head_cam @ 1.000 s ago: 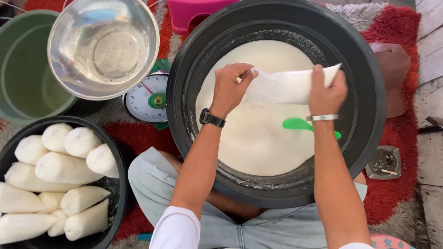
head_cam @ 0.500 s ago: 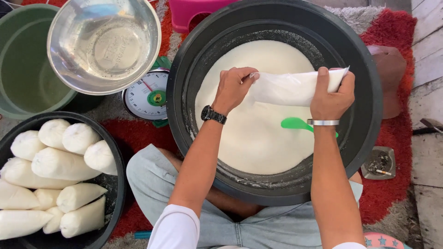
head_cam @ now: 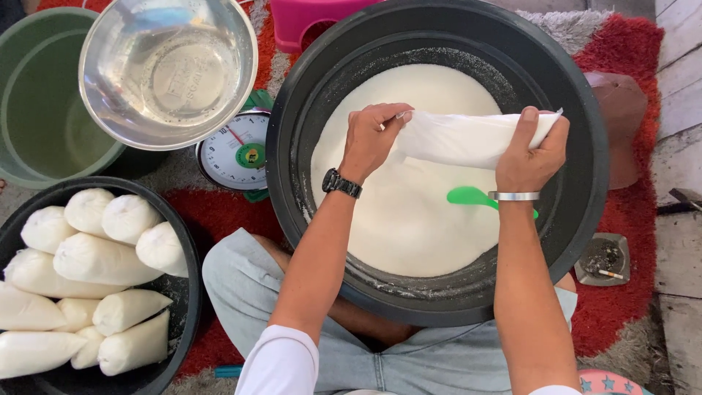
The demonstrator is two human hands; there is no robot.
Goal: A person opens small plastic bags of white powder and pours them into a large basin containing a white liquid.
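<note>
Head view shows us sitting cross-legged over a big black basin (head_cam: pixel 585 219) filled with white powder (head_cam: pixel 409 219), both hands up over its 12 o'clock half. Our left hand (head_cam: pixel 373 139), with a black watch at the wrist, pinches 1 end of a filled clear plastic bag (head_cam: pixel 468 139), fingers bunched on the twisted neck. Our right hand (head_cam: pixel 530 157), with a silver bangle, is wrapped around the other end, thumb on top.

Compared with 1 second ago, the bag has come level and stretched out between the hands, and our right hand has slid toward 3 o'clock, so its far corner now pokes out past the knuckles. The neck looks more tightly gathered under the left fingers than before, which we read as the bag being closed off rather than filled further.

A green scoop (head_cam: pixel 472 196) lies on the powder just at 6 o'clock of the bag, untouched. At 9 o'clock of the basin sit a kitchen scale (head_cam: pixel 238 150), a steel bowl (head_cam: pixel 168 69) on a green bucket (head_cam: pixel 36 117), and a black tub (head_cam: pixel 183 249) piled with packed white bags (head_cam: pixel 95 260).
</note>
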